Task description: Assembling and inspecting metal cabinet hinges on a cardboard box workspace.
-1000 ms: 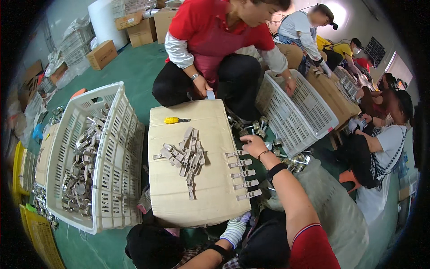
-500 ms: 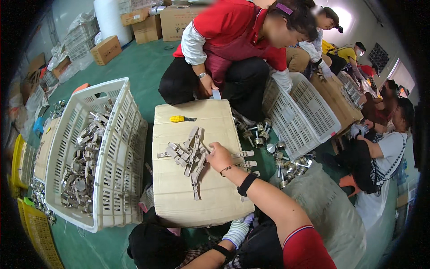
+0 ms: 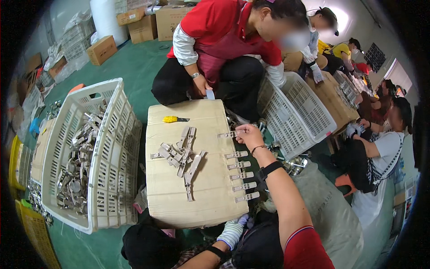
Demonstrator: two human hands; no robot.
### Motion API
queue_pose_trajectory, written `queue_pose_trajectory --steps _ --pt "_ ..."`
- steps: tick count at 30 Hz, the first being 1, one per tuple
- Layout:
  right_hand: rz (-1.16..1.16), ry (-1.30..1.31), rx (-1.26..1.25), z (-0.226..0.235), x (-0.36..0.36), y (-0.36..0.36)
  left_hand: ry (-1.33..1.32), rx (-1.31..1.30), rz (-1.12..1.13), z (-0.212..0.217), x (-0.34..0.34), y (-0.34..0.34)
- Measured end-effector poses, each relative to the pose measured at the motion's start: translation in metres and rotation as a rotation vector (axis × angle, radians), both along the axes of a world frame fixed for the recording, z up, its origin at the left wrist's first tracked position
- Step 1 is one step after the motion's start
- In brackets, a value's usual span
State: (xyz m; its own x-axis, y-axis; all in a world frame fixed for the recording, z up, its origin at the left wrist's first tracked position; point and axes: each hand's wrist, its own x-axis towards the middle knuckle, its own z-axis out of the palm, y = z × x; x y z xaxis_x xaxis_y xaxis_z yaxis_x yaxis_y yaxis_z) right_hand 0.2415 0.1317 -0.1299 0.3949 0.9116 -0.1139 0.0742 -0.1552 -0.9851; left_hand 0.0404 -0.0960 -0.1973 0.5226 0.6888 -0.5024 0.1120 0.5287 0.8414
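Five grey clips (image 3: 241, 175) lie in a row on the right edge of the cardboard tabletop (image 3: 210, 197), their outer ends sticking out past it. We have one more grey clip (image 3: 225, 134) beyond the far end of that row, lying across the same edge, and our right hand (image 3: 245, 134) is pinching its outer end between thumb and fingers. Black band on that wrist.

Our left hand (image 3: 232, 232), in a striped glove, sits low at the near edge of the tabletop; fingers hidden, so we can't tell whether it grips anything. We get a loose clip pile (image 3: 183, 157) mid-tabletop, pieces crossing each other, one pointing toward us. Beyond the pile, near the far edge, lies a yellow-handled tool (image 3: 170, 119), dark blade to the right.

On our left stands a white plastic crate (image 3: 114, 179), slatted, with a heap of metal parts (image 3: 76, 172) inside. Across from us sits a co-worker (image 3: 215, 45) in red top and apron, one hand (image 3: 203, 85) on a flat grey piece (image 3: 210, 94) by the far edge, the other arm reaching into a second crate (image 3: 286, 134). Round-headed metal fittings (image 3: 295, 167) lie on the green floor (image 3: 139, 62) beside that crate, next to a translucent plastic sack (image 3: 324, 206) at our right.
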Motion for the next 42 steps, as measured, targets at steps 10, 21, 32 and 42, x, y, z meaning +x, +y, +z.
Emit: queue_pose_trajectory --steps 10,21,32,42 --pt "0.003 -0.205 -0.160 -0.037 0.029 -0.005 0.018 0.159 -0.020 -0.016 0.002 -0.003" --pt "0.020 -0.238 -0.236 -0.038 0.024 -0.007 0.009 0.063 -0.007 -0.019 0.002 -0.003" --pt "0.032 -0.252 -0.233 -0.048 0.024 -0.003 0.000 0.101 0.007 -0.029 0.003 -0.006" --pt "0.037 -0.236 -0.224 -0.048 0.025 -0.003 -0.026 0.043 0.002 -0.024 0.003 -0.004"
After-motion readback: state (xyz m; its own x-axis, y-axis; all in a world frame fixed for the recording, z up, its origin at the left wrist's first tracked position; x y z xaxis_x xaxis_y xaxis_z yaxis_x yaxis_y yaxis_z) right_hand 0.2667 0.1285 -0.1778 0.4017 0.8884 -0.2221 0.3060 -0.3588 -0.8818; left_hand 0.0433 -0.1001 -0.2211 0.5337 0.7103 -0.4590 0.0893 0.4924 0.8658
